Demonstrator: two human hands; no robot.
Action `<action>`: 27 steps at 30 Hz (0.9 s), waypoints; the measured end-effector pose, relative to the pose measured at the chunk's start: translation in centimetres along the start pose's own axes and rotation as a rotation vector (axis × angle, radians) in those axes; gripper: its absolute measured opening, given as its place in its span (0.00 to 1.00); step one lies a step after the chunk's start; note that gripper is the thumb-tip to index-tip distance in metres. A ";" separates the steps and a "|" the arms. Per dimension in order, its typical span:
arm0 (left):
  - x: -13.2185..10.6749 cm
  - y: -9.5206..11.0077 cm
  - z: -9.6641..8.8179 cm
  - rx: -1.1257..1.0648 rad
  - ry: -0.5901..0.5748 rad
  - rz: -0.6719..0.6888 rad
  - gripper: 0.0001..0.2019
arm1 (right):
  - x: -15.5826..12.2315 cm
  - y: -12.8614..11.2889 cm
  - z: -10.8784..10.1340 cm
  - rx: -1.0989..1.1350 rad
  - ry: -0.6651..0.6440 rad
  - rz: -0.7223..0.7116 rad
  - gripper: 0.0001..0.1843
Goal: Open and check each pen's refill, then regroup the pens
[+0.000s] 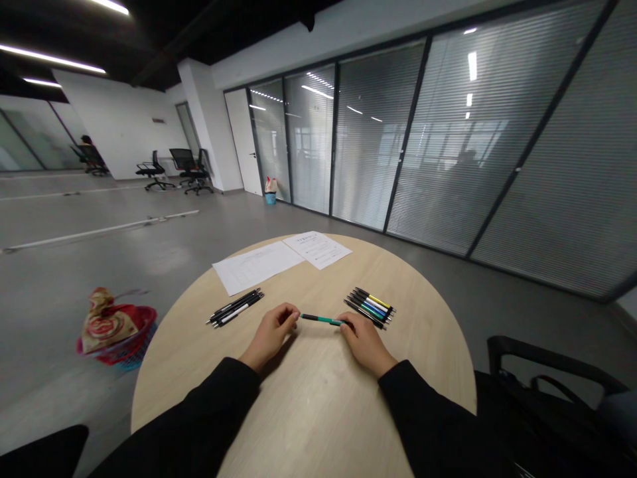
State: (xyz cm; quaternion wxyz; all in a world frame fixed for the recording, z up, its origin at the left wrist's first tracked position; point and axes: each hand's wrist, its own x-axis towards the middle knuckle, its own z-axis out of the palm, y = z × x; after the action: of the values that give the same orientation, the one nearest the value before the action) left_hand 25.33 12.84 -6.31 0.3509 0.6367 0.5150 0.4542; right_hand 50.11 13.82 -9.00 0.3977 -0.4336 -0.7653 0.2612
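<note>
**Teal-and-black pen point(322, 319) pinched between both hands**

The left hand point(271, 335) and right hand point(363, 343) close their fingers on its ends, mid-way across a round pale-wood table point(423, 345). Slim black pens point(235, 308) lie left, multicoloured pens point(369, 308) right; far white printed sheets point(282, 262) are unreadably small.

From here I read the surface point(308, 392) as smooth pale wood, the pen point(321, 319) as glossy plastic, the sheets point(256, 267) as matt paper.

Black long sleeves point(194, 405) — plain, matte, ending at wrists — left hand point(271, 335), right hand point(363, 344) bare.
</note>
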 end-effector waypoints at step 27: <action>-0.2 -0.9 -1.0 0.629 -0.248 0.286 0.13 | 0.2 1.2 -0.4 -0.066 0.046 0.048 0.11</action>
State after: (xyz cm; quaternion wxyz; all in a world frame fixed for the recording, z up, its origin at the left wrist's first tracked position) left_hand 24.05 12.79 -6.84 0.1304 0.8293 0.4887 0.2374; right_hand 50.91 14.62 -9.56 0.3943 -0.4704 -0.7536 0.2354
